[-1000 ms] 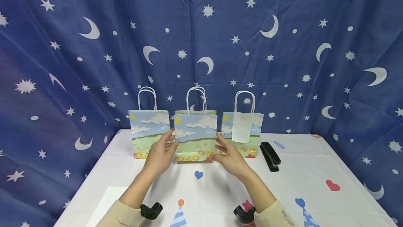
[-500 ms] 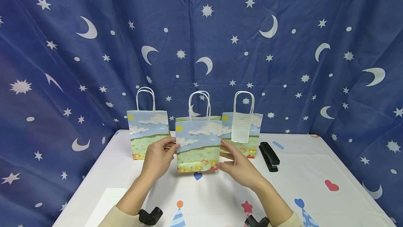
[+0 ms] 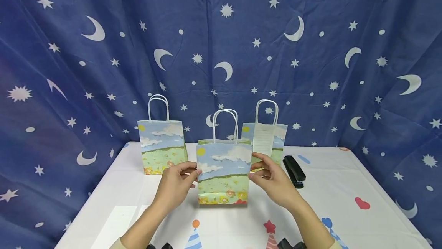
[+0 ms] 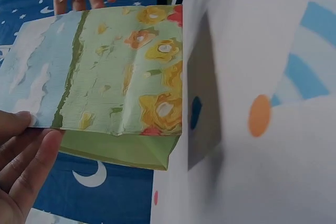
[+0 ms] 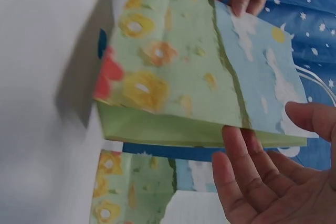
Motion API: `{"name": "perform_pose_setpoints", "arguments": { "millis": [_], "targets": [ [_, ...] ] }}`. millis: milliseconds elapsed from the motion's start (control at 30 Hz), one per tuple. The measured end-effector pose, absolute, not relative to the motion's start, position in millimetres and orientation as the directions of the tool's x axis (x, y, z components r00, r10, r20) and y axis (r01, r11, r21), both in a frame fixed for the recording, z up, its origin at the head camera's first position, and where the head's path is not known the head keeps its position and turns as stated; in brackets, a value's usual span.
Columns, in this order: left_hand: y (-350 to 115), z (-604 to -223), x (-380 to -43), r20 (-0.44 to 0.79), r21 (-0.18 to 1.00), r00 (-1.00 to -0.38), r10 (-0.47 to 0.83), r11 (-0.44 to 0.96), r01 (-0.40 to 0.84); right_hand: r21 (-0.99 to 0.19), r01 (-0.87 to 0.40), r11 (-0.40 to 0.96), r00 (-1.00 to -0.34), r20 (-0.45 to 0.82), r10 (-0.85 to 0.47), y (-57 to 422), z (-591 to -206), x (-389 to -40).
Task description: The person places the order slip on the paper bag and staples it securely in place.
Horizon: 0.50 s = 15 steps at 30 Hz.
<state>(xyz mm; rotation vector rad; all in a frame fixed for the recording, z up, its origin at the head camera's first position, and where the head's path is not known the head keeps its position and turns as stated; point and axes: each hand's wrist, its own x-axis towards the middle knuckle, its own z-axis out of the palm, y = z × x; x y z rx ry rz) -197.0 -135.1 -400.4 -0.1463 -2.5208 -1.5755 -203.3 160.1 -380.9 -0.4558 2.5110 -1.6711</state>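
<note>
A paper gift bag (image 3: 223,176) with a meadow-and-sky print and white twisted handles stands upright at the middle, its bottom at or close to the tabletop. My left hand (image 3: 175,184) grips its left side edge; in the left wrist view the thumb lies on the printed front and the fingers are against the green side. On the opposite edge, my right hand (image 3: 275,183) holds the bag with its thumb at the front and fingers at the side panel, as the right wrist view shows. Both hands' fingertips are partly hidden in the head view.
A matching bag (image 3: 161,145) stands behind at the left. Another bag (image 3: 279,145), with a lined paper slip (image 3: 263,139) on its front, is behind at the right. Beside that lies a black stapler (image 3: 294,170). White paper (image 3: 115,226) lies at the front left of the table.
Both hands have brought the middle bag toward me and slightly right, away from the row of the other two bags. Those bags and the stapler have stayed put.
</note>
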Motion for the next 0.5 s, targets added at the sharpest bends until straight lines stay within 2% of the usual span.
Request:
{"name": "perform_pose_setpoints", "arguments": {
  "millis": [200,500],
  "targets": [
    [-128,-406,-187,0.163,0.896,-0.986,0.046,0.41,0.168,-0.916,-0.177,0.36,-0.957,0.074,-0.282,165,-381,-206],
    [-130,-410,-173,0.139,0.866,-0.983,0.121,0.467,0.18,-0.896,-0.188,0.402,-0.958,0.077,-0.277,168,-379,-205]
  ]
}}
